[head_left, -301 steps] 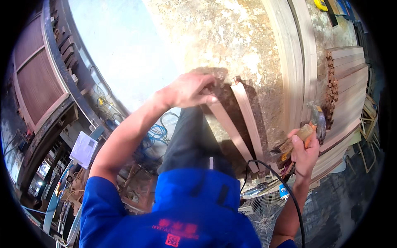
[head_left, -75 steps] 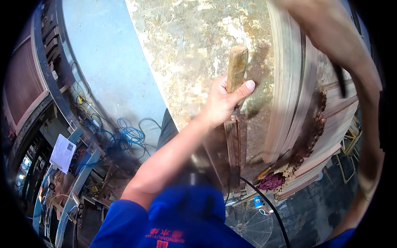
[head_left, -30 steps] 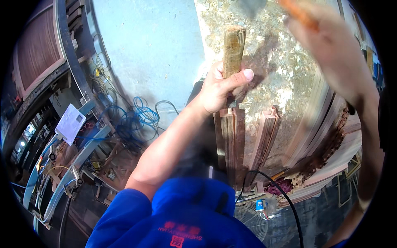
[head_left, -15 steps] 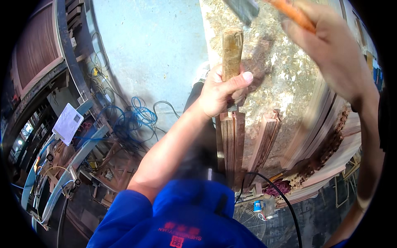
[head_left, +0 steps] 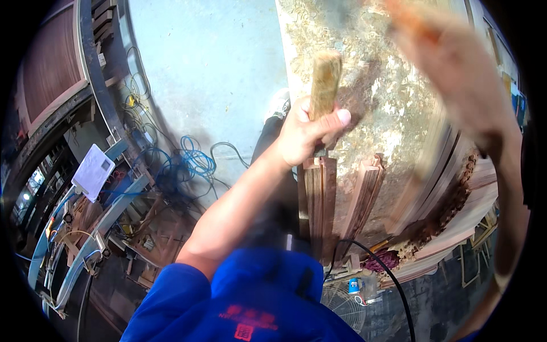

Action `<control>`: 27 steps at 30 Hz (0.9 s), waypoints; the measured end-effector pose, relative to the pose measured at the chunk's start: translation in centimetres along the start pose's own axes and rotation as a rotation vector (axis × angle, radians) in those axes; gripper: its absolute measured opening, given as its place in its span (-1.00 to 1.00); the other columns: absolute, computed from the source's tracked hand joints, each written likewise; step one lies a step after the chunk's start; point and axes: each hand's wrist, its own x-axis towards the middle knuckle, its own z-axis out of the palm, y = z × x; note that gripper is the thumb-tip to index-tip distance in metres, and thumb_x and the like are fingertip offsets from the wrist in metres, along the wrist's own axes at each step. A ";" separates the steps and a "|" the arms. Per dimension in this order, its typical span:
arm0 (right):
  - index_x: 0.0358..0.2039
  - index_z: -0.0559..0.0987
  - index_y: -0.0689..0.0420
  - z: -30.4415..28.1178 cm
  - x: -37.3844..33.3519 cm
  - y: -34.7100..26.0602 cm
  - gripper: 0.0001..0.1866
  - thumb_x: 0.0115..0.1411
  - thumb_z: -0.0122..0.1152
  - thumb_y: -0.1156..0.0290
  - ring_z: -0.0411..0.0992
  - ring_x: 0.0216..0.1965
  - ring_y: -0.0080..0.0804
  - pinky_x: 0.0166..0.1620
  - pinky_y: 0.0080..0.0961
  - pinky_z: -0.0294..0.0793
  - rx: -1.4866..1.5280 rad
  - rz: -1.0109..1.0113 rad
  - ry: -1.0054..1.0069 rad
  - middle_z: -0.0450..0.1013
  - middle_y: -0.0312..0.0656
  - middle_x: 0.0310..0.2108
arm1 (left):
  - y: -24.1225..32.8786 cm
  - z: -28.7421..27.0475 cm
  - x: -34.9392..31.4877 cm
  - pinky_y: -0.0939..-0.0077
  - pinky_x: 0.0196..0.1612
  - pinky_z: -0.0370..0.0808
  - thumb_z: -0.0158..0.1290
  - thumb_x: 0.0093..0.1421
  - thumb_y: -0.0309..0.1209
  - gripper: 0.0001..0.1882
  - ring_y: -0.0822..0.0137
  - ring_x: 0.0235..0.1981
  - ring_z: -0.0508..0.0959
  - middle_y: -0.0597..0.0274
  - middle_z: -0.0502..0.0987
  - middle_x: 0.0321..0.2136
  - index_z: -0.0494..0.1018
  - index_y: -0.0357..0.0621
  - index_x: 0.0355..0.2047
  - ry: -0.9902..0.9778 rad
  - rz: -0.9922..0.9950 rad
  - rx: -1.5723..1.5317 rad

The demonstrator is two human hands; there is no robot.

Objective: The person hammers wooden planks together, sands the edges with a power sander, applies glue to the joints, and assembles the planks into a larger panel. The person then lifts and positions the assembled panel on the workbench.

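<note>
Now our right hand [head_left: 453, 65], clamped on an orange grip [head_left: 415, 20], blurred anew, apparently mid-stroke, our left hand [head_left: 306, 134] clasping the wooden handle [head_left: 326, 82].

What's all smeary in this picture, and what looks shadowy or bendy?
Head view: the bare right hand and its long orange handle, smeared; head view: the bare left hand and thick yellow-brown wooden handle, clearer; head view: shadow on the mottled brown-and-white worktop beside them; head view: long dark beam at left, curved.
</note>
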 end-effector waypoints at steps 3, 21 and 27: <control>-0.32 0.53 0.19 0.3 -0.2 -0.6 -0.78 0.42 0.09 0.32 0.28 -0.54 -0.49 -0.41 -0.36 0.29 -0.087 0.031 -0.138 0.17 -0.31 -0.62 | 0.3 0.7 -0.2 0.58 -0.55 0.16 0.24 0.37 -0.32 -0.72 0.59 -0.64 0.24 0.50 0.33 -0.68 0.46 -0.07 -0.47 0.002 -0.011 0.073; -0.32 0.54 0.21 3.3 -1.1 -0.6 -0.71 0.40 0.08 0.23 0.22 -0.61 -0.48 -0.46 -0.41 0.25 0.000 0.048 -0.192 0.23 -0.37 -0.64 | -0.6 0.2 -0.1 0.55 -0.56 0.15 0.20 0.37 -0.35 -0.77 0.53 -0.66 0.22 0.49 0.28 -0.66 0.36 0.00 -0.35 -0.069 -0.035 -0.005; -0.30 0.56 0.13 2.5 -2.2 -2.6 -0.64 0.43 0.15 0.07 0.24 -0.51 -0.56 -0.41 -0.48 0.27 0.312 0.521 0.003 0.29 -0.41 -0.52 | -1.0 -1.0 0.0 0.55 -0.60 0.10 0.22 0.38 -0.33 -0.76 0.54 -0.71 0.19 0.49 0.26 -0.70 0.38 -0.01 -0.39 -0.073 -0.081 -0.257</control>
